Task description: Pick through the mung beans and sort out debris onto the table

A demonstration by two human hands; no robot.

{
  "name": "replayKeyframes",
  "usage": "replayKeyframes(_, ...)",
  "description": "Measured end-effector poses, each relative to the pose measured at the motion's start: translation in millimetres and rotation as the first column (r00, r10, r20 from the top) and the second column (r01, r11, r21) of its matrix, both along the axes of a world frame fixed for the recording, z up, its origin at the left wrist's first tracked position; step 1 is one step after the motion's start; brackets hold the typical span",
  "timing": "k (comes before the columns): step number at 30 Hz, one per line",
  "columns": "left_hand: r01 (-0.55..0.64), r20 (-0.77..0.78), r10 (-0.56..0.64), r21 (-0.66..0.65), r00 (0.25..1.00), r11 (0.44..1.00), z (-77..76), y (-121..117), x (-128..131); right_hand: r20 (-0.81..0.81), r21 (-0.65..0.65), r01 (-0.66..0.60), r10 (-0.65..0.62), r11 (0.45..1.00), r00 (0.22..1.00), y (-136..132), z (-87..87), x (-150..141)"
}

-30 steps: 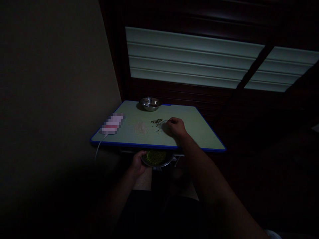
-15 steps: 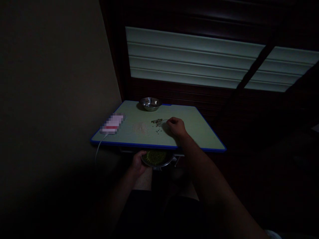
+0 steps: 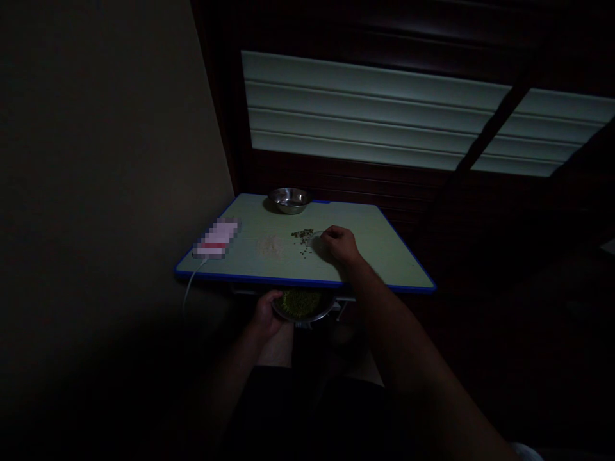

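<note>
My left hand (image 3: 266,314) grips the rim of a metal bowl of green beans (image 3: 300,303), held just below the near edge of a small green table with a blue rim (image 3: 384,243). My right hand (image 3: 340,244) rests on the tabletop with its fingers curled, beside a small heap of dark beans (image 3: 302,235). What its fingers pinch, if anything, is too dim to make out. A pale heap of grains (image 3: 270,246) lies to the left of the dark heap.
An empty-looking metal bowl (image 3: 289,199) stands at the table's far edge. A blurred pink-white device (image 3: 216,238) with a white cable (image 3: 190,285) lies at the left corner. A wall is on the left, and slatted shutters are behind the table.
My right hand has shifted very slightly beside the dark beans. The left hand and its bowl have stayed put.
</note>
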State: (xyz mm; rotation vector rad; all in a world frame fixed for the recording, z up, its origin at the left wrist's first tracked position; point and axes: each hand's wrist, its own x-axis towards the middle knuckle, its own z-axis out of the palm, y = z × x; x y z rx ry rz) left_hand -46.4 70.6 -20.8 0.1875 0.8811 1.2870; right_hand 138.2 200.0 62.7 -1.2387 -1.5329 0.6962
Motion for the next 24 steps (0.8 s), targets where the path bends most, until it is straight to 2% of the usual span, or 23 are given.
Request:
replayKeyframes(6, -0.013, -0.006, 0.013, -0.004, 1.0, 1.0, -4.5, 1.3, -1.3, -0.048, -0.031, 0.013, -0.015, 0.999, 0.999, -0.6, -0.2, -0.9)
replayKeyframes(24, 0.001, -0.002, -0.001, 0.008, 1.0, 1.0, -6.9, 2.1, -1.5, -0.008, -0.041, 0.008, -0.008, 0.999, 1.0, -1.1, 1.4, 0.1)
